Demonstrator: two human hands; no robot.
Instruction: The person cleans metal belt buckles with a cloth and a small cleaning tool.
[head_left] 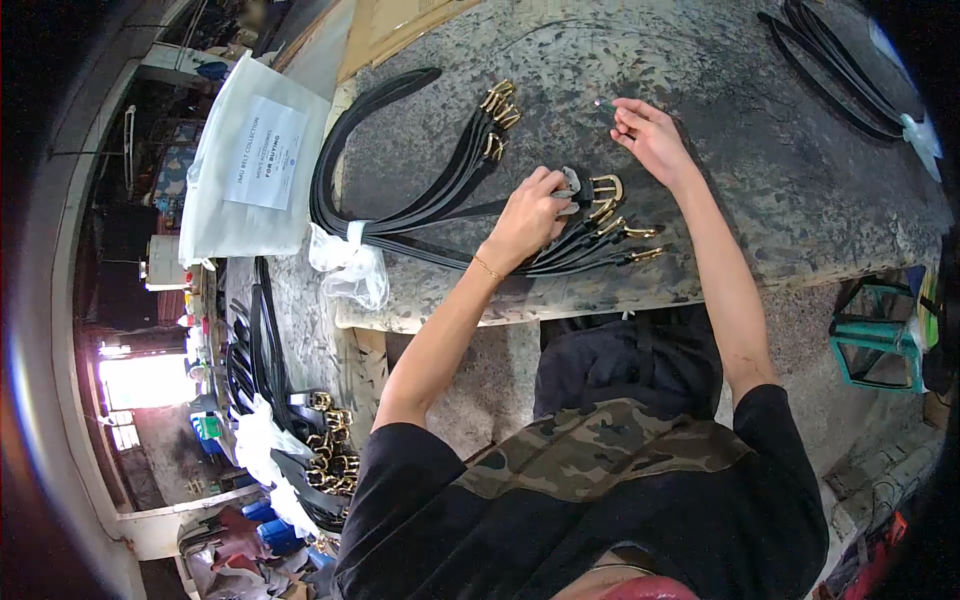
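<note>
My left hand [535, 215] is closed around a black belt near its gold buckle [606, 188], with some greyish, wrinkled material [571, 186] showing at the fingers. Beneath and beside it lies a bundle of black belts [400, 228], fanned out with gold buckles at their ends. A white plastic wrap [350, 262] binds the bundle at its left. Raised to the right, my right hand [650, 140] has its thumb and fingers pinched together. A tiny shiny bit [599, 102] shows just beyond those fingertips, too small to name.
A white bag with a printed label [262, 150] stands at the table's left. Another belt bundle [835, 75] lies at the far right of the worn table [740, 200]. More buckled belts [325, 440] lie lower left. A green stool-like frame [878, 335] stands on the floor at right.
</note>
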